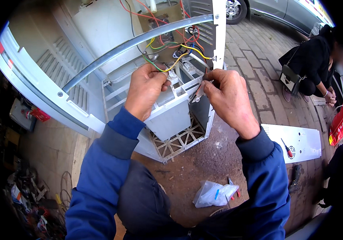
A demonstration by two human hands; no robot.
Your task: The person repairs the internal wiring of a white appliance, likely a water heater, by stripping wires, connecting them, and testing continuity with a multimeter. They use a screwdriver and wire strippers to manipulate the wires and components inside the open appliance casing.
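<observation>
My left hand (pixel 145 90) is closed in a pinch at a yellow-green wire (pixel 174 64), which bows down across its fingertips. On the other side, my right hand (pixel 232 100) is pinched by the cabinet's right edge; what its fingers hold is mostly hidden, with a thin brownish strand showing above them. Both hands are inside the open white appliance cabinet (pixel 218 36), over a white plastic box-like part (pixel 171 122). Behind them, red, yellow, green and blue wires (pixel 187 38) tangle near round components. A grey metal bar (pixel 139 42) crosses the opening above my hands.
A clear plastic bag (pixel 213 195) and red-handled tools (pixel 235 194) lie below on the floor. To the right are a white panel (pixel 305 140) carrying a screwdriver (pixel 287 149), a dark power tool (pixel 295 178), and a crouching person (pixel 309 60). A car (pixel 279 14) stands beyond.
</observation>
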